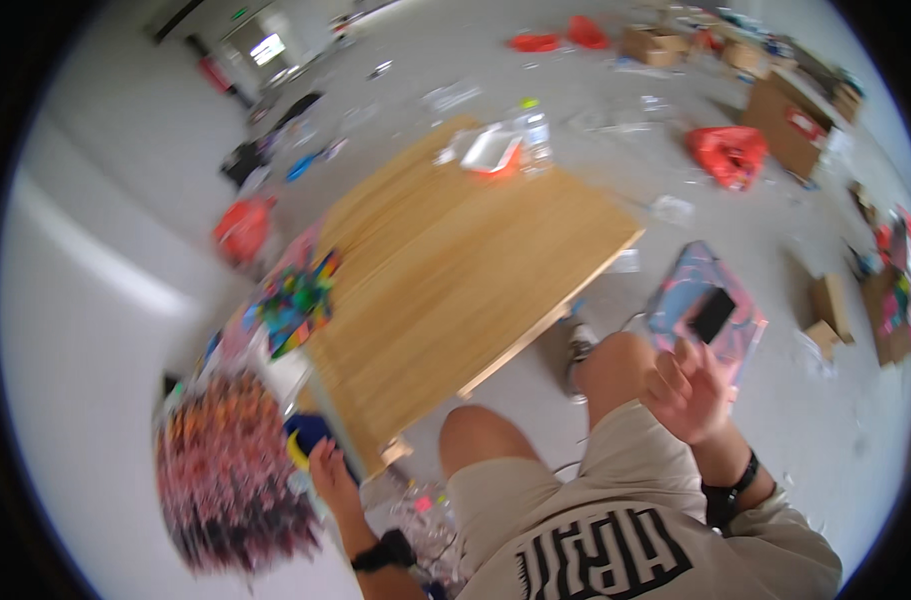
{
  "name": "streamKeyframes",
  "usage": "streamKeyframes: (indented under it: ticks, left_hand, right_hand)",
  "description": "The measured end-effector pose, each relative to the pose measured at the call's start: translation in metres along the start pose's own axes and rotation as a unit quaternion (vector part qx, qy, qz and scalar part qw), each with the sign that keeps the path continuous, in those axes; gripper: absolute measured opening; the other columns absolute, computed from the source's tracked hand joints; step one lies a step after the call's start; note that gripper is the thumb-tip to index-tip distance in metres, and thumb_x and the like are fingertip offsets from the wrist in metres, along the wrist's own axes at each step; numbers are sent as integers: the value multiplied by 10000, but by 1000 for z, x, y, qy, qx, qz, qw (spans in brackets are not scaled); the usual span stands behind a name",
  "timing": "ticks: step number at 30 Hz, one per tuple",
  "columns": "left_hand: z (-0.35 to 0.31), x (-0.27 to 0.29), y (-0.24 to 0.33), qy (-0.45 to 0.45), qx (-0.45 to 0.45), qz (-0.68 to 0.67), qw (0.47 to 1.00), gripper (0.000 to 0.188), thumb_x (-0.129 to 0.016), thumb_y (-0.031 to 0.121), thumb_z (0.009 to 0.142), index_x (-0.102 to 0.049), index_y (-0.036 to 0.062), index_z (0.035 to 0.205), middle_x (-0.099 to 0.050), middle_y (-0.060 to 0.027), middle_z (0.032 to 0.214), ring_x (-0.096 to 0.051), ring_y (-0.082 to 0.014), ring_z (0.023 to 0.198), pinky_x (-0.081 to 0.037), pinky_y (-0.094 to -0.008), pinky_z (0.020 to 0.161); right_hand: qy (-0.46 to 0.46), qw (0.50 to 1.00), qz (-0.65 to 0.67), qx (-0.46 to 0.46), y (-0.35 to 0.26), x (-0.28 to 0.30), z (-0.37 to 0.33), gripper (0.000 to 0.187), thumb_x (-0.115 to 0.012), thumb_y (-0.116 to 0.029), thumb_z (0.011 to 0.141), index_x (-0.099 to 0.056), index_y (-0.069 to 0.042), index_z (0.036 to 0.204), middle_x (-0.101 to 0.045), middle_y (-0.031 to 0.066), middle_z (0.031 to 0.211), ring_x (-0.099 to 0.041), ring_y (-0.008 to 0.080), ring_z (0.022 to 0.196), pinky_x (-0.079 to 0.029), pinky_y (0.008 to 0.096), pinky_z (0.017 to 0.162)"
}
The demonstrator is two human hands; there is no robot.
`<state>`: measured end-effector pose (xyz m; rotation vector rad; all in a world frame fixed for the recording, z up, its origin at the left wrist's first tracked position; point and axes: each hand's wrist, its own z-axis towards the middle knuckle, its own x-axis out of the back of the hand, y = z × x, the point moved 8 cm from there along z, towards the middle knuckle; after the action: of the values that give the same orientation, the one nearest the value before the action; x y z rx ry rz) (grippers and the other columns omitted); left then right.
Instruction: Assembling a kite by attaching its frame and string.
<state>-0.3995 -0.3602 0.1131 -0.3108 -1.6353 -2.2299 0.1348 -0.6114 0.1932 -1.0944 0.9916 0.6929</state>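
Note:
My left hand (333, 482) is at the left of my knees, beside the table's near left corner. Its fingers look stretched out, with nothing visible in them, and a dark blue thing with a yellow edge (300, 447) lies just beyond the fingertips. My right hand (689, 392) is raised beside my right knee, its fingers loosely bent and apart, holding nothing. Past its fingertips, a flat black rectangular thing (713, 315) rests on a blue and pink patterned flat piece (690, 282) by the floor. Both hands are somewhat blurred.
A wooden table (455, 270) stands before me, with a clear bottle (536, 140) and an orange-and-white container (492, 152) at its far end. Colourful pieces (300, 300) sit by its left edge, above a dense pink-and-orange bundle (230, 470). Red bags (727, 155) and cartons (787, 125) litter the floor.

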Motion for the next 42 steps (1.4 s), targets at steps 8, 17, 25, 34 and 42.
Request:
streamKeyframes:
  ticks: [8, 17, 25, 34, 42]
  left_hand:
    - [-47, -185, 83, -229, 125, -100, 960, 283, -592, 130, 1027, -571, 23, 1288, -677, -109, 1064, -654, -163, 925, -542, -292, 837]
    - [-175, -442, 285, -608, 349, -331, 631, 386, -536, 167, 1050, -509, 88, 1427, -635, -91, 1240, -641, -172, 979, -517, -362, 910]
    - [-171, -659, 182, -451, 138, -119, 874, 429, -591, 235, 975, -607, 25, 1349, -651, -168, 1283, -653, -315, 1091, -507, -439, 981]
    - [-214, -696, 129, -456, -22, 202, 867, 515, -565, 417, 992, -629, 39, 1337, -630, -246, 1311, -607, -444, 1199, -478, -556, 1006]
    - [-221, -715, 125, -434, -90, 85, 892, 344, -650, 315, 956, -726, 59, 1173, -728, -172, 1099, -692, -371, 1035, -545, -473, 886]
  right_hand:
    - [460, 853, 124, 214, -95, 250, -125, 186, -556, -308, 994, -614, -142, 936, -545, -39, 715, -506, 108, 614, -420, 278, 577]
    - [515, 843, -143, 63, -103, 309, -154, 137, -552, -174, 961, -599, -111, 1073, -632, 41, 833, -612, 174, 702, -505, 310, 637]
    - [279, 340, -889, -122, -121, 282, -134, 743, -688, -215, 878, -391, -50, 1539, -359, 141, 1622, -276, 348, 1532, -242, 515, 1233]
    - [223, 300, -907, -196, -123, 304, -150, 819, -702, -220, 841, -356, -82, 1570, -279, 86, 1664, -223, 285, 1560, -211, 564, 1241]
    - [214, 296, -912, -188, -126, 300, -141, 791, -712, -206, 827, -402, -86, 1545, -337, 80, 1640, -272, 272, 1543, -252, 562, 1218]
